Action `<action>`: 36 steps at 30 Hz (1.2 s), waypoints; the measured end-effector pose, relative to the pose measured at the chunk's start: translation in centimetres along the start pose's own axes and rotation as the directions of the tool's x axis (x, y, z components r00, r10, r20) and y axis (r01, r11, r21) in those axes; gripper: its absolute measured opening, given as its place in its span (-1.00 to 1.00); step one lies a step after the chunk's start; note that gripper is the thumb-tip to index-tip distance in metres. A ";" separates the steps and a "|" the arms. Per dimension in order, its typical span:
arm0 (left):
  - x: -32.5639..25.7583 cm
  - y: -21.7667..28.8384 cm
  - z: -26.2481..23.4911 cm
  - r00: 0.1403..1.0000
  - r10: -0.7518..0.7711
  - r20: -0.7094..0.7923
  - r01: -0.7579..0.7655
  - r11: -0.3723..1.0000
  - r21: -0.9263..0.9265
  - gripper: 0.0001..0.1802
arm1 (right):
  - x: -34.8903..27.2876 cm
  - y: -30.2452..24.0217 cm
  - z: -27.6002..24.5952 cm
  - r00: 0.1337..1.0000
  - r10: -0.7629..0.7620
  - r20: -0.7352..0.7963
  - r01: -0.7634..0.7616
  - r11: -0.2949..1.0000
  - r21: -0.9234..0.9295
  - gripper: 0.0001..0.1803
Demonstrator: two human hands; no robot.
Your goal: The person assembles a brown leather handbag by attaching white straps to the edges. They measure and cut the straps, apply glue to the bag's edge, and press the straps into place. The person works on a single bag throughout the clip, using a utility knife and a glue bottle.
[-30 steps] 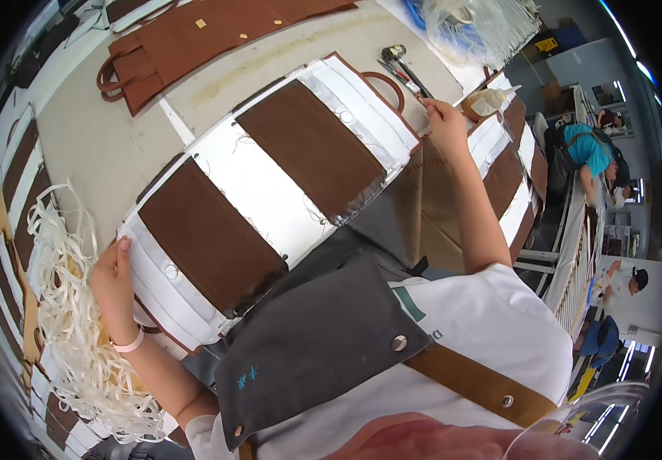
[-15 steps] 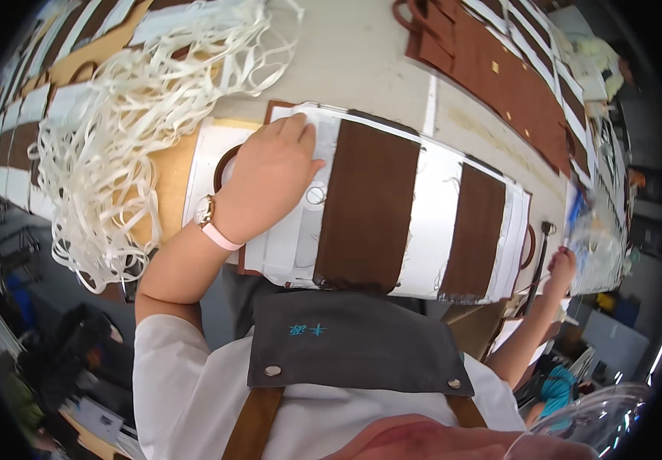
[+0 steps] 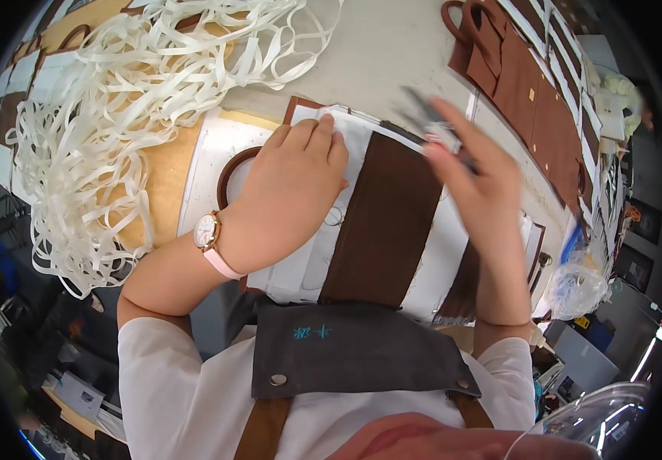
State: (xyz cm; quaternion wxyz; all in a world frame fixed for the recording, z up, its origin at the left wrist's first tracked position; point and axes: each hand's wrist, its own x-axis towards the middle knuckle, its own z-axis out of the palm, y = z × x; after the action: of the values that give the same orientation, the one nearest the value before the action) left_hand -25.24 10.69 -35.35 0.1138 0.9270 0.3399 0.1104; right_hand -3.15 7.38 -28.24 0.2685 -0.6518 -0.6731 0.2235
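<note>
In front of me lies a bag panel (image 3: 384, 222) with white and dark brown bands, reddish-brown edges and a rounded brown handle (image 3: 229, 175) at its left end. Across the panel's left white part rests my left hand (image 3: 296, 172), palm down, fingers stretched out. Over the panel's upper right, my right hand (image 3: 484, 176) is raised, gripping dark-bladed thread snips (image 3: 427, 115). The snips are smeared by motion, their blades pointing up and left. Loose threads (image 3: 335, 215) show beside the left brown band.
A big tangle of white tape (image 3: 124, 130) covers the table's left side, over tan board (image 3: 170, 180). Reddish-brown bag pieces with handles (image 3: 511, 92) lie at the far right. A clear plastic bag (image 3: 576, 291) sits at the right edge.
My right hand has come from the table's right edge to above the panel, now with the snips in it. My left hand has stayed flat on the panel.
</note>
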 end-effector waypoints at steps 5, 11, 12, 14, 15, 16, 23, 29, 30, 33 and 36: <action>0.2 0.4 0.2 1.000 -0.017 -0.005 0.017 0.999 0.035 -0.42 | 2.1 4.7 6.4 0.968 -0.248 0.049 0.251 0.926 -0.283 -0.52; 0.4 0.8 0.4 0.999 -0.049 0.006 0.049 0.998 0.051 -0.40 | 2.5 5.4 7.1 0.954 -0.286 0.089 0.299 0.933 -0.200 -0.51; 0.5 0.8 0.4 0.998 -0.055 0.011 0.055 0.997 0.052 -0.40 | 2.9 4.9 6.4 0.955 -0.273 0.117 0.291 0.938 -0.190 -0.50; 0.6 0.8 0.3 0.998 -0.062 0.017 0.061 0.997 0.048 -0.39 | 3.7 4.5 5.4 0.948 -0.274 0.162 0.301 0.937 -0.178 -0.47; 0.6 0.8 0.3 0.998 -0.063 0.017 0.062 0.997 0.043 -0.39 | 4.1 4.5 5.1 0.941 -0.287 0.179 0.317 0.932 -0.175 -0.48; 0.6 0.7 0.2 0.998 -0.064 0.018 0.064 0.997 0.038 -0.39 | 4.2 4.6 5.0 0.934 -0.300 0.196 0.334 0.927 -0.171 -0.48; 1.0 0.7 -0.3 0.996 -0.074 0.044 0.074 0.997 0.011 -0.41 | 3.6 6.6 6.4 0.925 -0.345 0.161 0.367 0.920 -0.137 -0.56; 1.0 0.8 -0.1 0.995 -0.093 0.019 0.093 0.996 -0.001 -0.43 | 3.7 6.3 6.8 0.912 -0.374 0.169 0.402 0.896 -0.188 -0.56; 1.0 0.8 0.0 0.995 -0.093 0.019 0.093 0.996 -0.001 -0.43 | 3.7 6.3 6.9 0.909 -0.382 0.165 0.410 0.891 -0.197 -0.56; 1.2 0.8 0.1 0.997 -0.070 -0.039 0.071 0.997 0.024 -0.58 | 3.7 6.4 7.0 0.896 -0.416 0.155 0.443 0.866 -0.231 -0.55; 1.0 0.7 0.2 0.998 -0.064 -0.013 0.064 0.997 0.043 -0.52 | 3.7 6.5 7.1 0.881 -0.451 0.146 0.474 0.836 -0.277 -0.55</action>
State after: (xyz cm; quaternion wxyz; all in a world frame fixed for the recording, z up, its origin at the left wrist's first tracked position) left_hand -24.00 10.84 -35.17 0.0952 0.9173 0.3723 0.1046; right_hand -2.89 11.71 -37.61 0.1857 -0.4944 -0.8463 0.0698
